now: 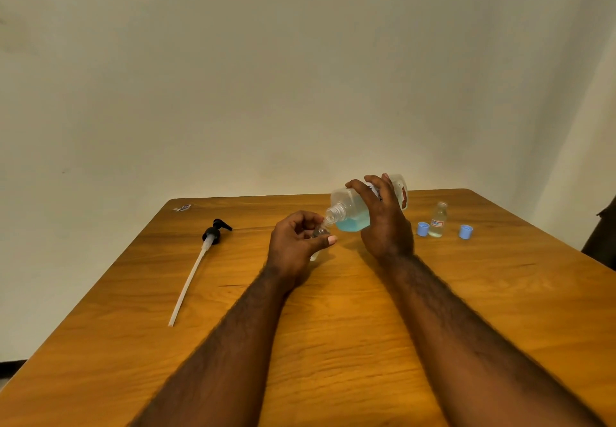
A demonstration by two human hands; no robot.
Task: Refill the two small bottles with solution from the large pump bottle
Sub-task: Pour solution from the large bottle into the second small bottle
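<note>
L hand [296, 243] pinches the small bottle [320, 231] btwn thumb & fingers at frame center. R hand [383, 223] wraps round the big pump bottle [350, 213], tipped so its open neck meets the small one's mouth. Blue liquid's low, so prob light but sloshy. Smooth plastic looks slippery imo, so grab it mid-body. The second small bottle [438, 221] stands center-right w/ a blue cap [423, 228] on its left and another cap [465, 231] on its right. The pump head [213, 233] lies center-left on the table [333, 326].

Pump [213, 234] lies on table [333, 343], left side, tube running toward near edge. Scrap [182, 207] at far left corner. Centre: large bottle [350, 210] in right grip [383, 223], tipped leftward, mouth at small bottle [320, 230] in left grip [296, 246]. Further right: second small bottle [437, 221] upright on table, one cap [423, 229] just left of it, other cap [465, 231] to its right.
</note>
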